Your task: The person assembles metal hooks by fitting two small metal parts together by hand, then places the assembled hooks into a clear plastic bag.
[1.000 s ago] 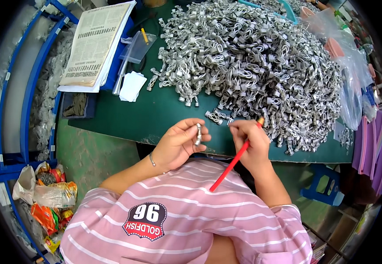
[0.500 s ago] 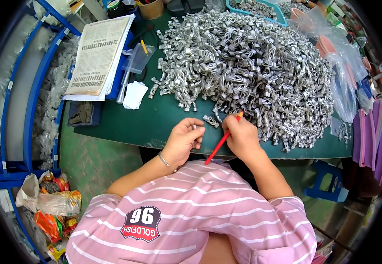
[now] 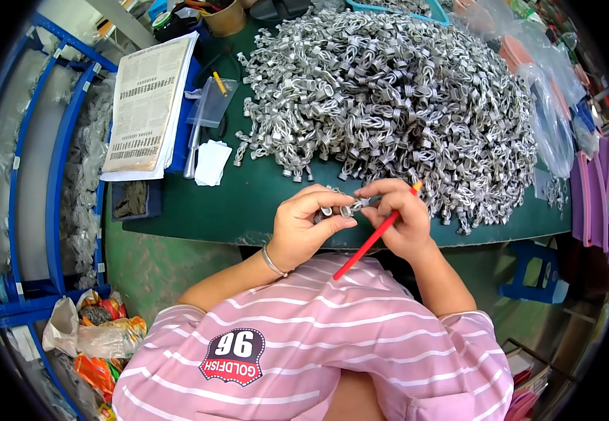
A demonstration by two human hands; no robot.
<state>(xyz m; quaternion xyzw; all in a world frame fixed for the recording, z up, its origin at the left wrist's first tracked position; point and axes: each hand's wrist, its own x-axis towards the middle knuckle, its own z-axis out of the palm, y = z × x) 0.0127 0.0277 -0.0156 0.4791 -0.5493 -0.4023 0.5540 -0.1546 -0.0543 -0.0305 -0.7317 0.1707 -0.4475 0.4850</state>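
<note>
The left hand (image 3: pixel 300 226) pinches metal pieces (image 3: pixel 348 210) over the counter (image 3: pixel 192 216), one lying roughly sideways, its right end against the right hand (image 3: pixel 407 219). That hand's grip clasps a red rod (image 3: pixel 368 243), slanting, tan tip up-right. A blue basket (image 3: pixel 442 15) holds more; a bin (image 3: pixel 153 201), dark cloth (image 3: pixel 133 199).

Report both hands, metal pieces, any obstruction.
Left hand holding small metal pieces. Right hand touching them, red stick also gripped. Nothing visibly blocking; metal heap beyond.

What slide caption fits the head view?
Left hand, and right hand with red stick, handle small metal parts near a heap.
</note>
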